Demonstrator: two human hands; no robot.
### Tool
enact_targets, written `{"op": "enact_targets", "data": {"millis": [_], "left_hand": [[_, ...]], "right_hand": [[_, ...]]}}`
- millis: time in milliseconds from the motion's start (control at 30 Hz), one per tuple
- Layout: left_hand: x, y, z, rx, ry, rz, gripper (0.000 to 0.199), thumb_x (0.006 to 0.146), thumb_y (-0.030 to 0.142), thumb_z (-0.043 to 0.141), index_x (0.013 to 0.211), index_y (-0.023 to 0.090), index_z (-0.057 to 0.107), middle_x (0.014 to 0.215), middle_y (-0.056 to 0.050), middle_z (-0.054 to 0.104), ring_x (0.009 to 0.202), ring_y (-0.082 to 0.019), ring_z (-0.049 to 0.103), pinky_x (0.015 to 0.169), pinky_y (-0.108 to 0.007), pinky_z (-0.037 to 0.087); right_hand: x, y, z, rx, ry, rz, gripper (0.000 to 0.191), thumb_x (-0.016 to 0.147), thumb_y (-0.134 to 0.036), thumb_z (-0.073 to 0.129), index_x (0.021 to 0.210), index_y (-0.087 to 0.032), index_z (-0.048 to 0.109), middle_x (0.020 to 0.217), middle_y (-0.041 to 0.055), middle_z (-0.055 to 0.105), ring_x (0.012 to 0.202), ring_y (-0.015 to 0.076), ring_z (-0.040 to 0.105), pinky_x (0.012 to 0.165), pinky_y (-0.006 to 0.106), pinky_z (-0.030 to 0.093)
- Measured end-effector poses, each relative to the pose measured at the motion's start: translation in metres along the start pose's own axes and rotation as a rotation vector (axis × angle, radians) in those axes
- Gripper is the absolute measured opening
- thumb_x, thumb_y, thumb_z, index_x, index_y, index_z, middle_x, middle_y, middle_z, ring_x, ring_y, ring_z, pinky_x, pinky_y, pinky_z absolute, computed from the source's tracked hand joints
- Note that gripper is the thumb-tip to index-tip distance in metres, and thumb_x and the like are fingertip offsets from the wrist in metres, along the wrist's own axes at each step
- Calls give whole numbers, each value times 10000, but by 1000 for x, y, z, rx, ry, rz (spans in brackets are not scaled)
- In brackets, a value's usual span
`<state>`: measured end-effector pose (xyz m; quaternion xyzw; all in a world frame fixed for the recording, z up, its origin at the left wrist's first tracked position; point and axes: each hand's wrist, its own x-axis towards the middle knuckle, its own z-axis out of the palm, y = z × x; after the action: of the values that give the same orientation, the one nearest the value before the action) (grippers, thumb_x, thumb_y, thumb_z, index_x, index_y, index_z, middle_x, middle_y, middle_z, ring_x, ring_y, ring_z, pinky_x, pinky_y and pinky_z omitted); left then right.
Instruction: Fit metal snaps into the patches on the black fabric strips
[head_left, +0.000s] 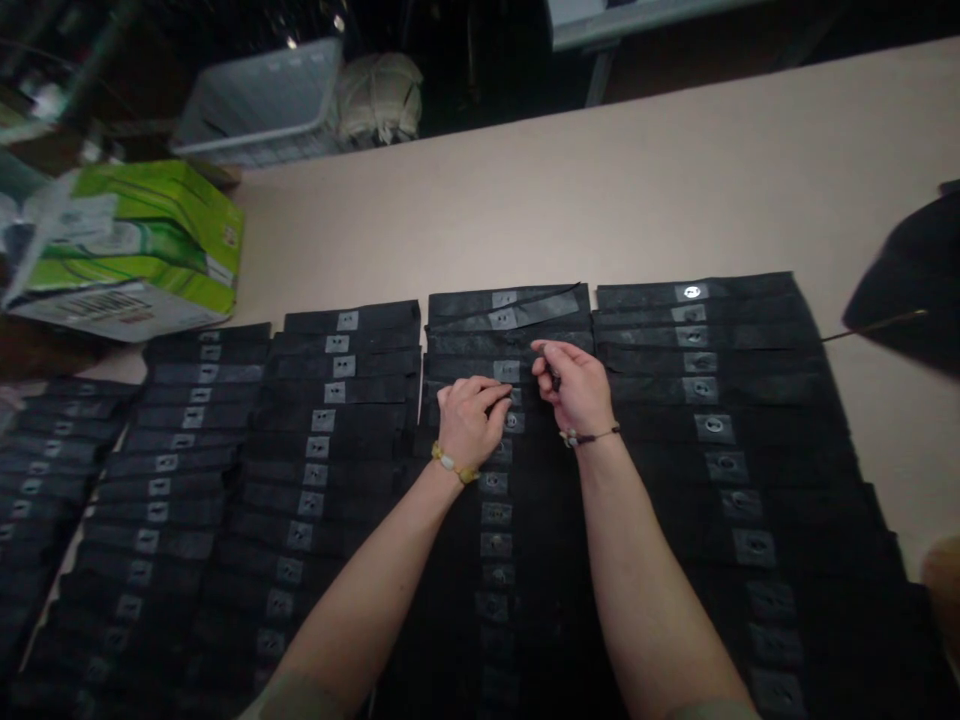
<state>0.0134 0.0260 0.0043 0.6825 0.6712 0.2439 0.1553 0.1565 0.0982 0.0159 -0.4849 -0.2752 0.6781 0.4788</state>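
Note:
Black fabric-like pieces (pixel 540 480) lie overlapped in long columns, each with a small greyish patch (pixel 495 482) near its middle. Over the upper part of the central column is my left hand (pixel 472 415), its fingers drawn together at a patch; what they pinch, if anything, is hidden. Just to its right, my right hand (pixel 576 388) is closed, with a small dark thing partly showing between the fingers, too small to name. A loose narrow black strip (pixel 551 308) lies aslant at the column's top. On the right column, some patches bear a shiny oval mark (pixel 692 292).
A green and white carton (pixel 127 245) stands at the table's left. Beyond the far edge are a grey plastic crate (pixel 259 100) and a pale wrapped bundle (pixel 381 98). A dark object (pixel 915 280) sits at the right edge of the pale table (pixel 675 190).

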Motion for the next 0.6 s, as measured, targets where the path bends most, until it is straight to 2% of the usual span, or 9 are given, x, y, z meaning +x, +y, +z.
{"op": "enact_targets", "data": {"millis": [100,200,400,600], "left_hand": [[-1,2,2,19,33,-17,157,904,266,639,1014,256,750,1053,-26,726,988,-203,619,901,-390,390],[0,4,2,52,29,4,141,895,248,632,994,237,732,1048,-32,724,997,-214,616,898,-396,391],[0,5,0,13,-6,14,169,908,226,617,1056,244,695,1063,-16,724,1013,-202,616,907,-391,383],[0,7,5,26,13,-18,109,906,211,608,946,240,705,986,-14,706,971,-202,607,905,-407,367]], "right_hand": [[16,5,1,-38,-62,-58,332,698,-436,752,866,-157,688,568,-41,579,397,36,378,355,166,196],[20,11,-2,-103,-84,-88,322,720,-451,747,848,-162,687,564,-44,574,402,39,392,361,170,214],[19,11,-10,-124,-139,-68,260,754,-415,730,810,-169,670,622,-19,625,422,46,432,361,169,231],[20,6,-15,-115,-173,-44,232,756,-330,730,908,-157,698,618,-23,630,417,43,421,366,173,242]]}}
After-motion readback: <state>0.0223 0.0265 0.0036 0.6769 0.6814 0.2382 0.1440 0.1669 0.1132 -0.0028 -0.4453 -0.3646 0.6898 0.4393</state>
